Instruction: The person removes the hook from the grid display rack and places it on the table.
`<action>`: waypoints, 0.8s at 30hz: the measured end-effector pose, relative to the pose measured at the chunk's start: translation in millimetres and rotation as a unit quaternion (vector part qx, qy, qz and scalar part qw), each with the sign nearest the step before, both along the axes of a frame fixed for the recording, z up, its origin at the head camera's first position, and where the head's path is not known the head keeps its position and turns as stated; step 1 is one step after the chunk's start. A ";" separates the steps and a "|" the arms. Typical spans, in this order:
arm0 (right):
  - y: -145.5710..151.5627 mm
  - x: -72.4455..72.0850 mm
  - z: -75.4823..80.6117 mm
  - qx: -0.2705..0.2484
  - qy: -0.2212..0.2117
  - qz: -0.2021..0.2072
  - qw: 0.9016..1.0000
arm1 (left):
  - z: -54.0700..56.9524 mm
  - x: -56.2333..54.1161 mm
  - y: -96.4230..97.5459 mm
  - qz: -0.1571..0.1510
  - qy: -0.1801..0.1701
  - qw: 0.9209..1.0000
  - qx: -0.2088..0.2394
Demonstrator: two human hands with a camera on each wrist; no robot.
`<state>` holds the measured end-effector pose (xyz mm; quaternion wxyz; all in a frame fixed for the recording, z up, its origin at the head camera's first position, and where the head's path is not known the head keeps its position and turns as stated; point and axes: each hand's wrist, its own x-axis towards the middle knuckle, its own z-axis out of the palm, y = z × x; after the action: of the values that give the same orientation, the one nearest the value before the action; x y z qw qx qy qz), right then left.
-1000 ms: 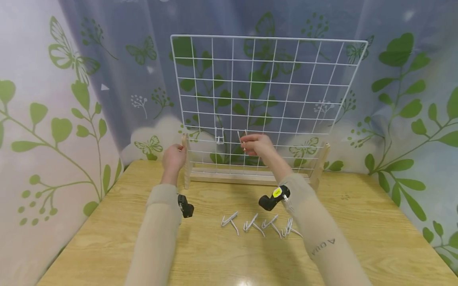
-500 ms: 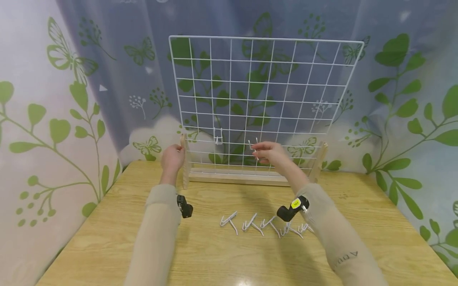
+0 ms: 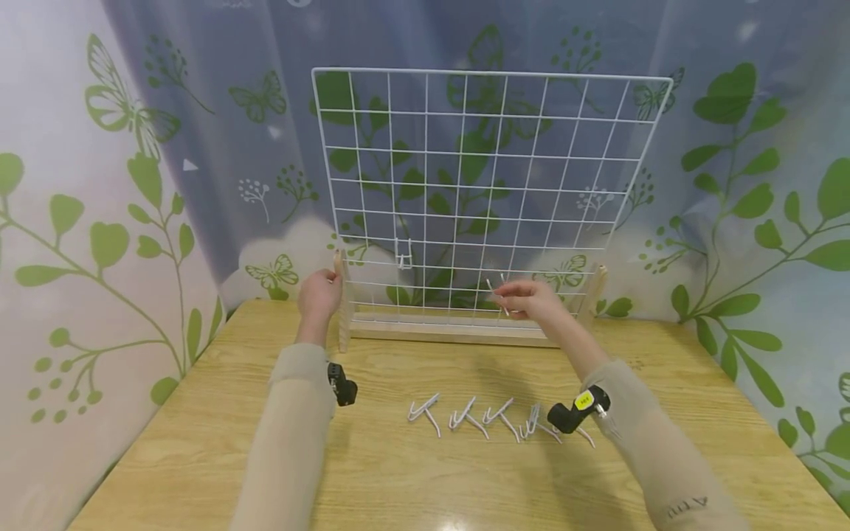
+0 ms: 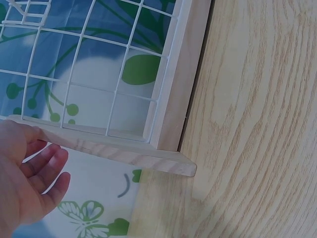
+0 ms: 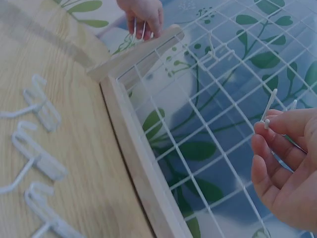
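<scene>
A white wire grid panel point(image 3: 478, 155) stands upright in a wooden stand, whose left side post point(image 3: 342, 310) is gripped near its top by my left hand point(image 3: 321, 295). In the left wrist view the fingers point(image 4: 47, 166) curl by the post's outer side. My right hand point(image 3: 531, 301) pinches a white metal hook point(image 5: 270, 105) between thumb and fingers, in front of the grid's lower right part; its prongs point up and most of it is hidden. One white hook point(image 3: 403, 259) hangs on the grid at lower left.
Several white hooks point(image 3: 425, 408) lie in a row on the wooden table point(image 3: 372, 472), in front of the stand. The stand's base bar point(image 3: 451, 333) runs along the grid's bottom, with a right post point(image 3: 591, 302). A patterned curtain point(image 3: 265, 44) hangs behind.
My right hand has moved right and slightly down along the grid with the hook, uncovering more hooks on the table. My left hand stays on the post.
</scene>
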<state>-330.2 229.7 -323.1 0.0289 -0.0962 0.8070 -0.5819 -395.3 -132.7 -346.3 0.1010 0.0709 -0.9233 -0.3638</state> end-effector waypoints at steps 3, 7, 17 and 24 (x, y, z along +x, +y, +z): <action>9.3 5.2 -6.2 0.018 0.009 -0.001 1.000 | -0.4 -0.1 -0.1 -0.001 0.002 1.000 0.001; 23.5 12.6 -14.0 0.043 0.016 -0.004 0.999 | -0.4 0.0 0.0 -0.004 0.005 1.000 0.004; 58.4 33.9 -30.5 0.045 0.030 -0.016 0.998 | 0.7 0.4 0.1 -0.007 0.002 1.000 0.007; 80.9 50.8 -42.3 0.055 0.034 -0.010 0.998 | -0.1 -0.1 0.2 -0.005 0.001 1.000 0.010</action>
<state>-279.4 310.6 -365.4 0.0012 -0.1058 0.8391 -0.5335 -395.4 -132.5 -346.4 0.0995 0.0674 -0.9197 -0.3738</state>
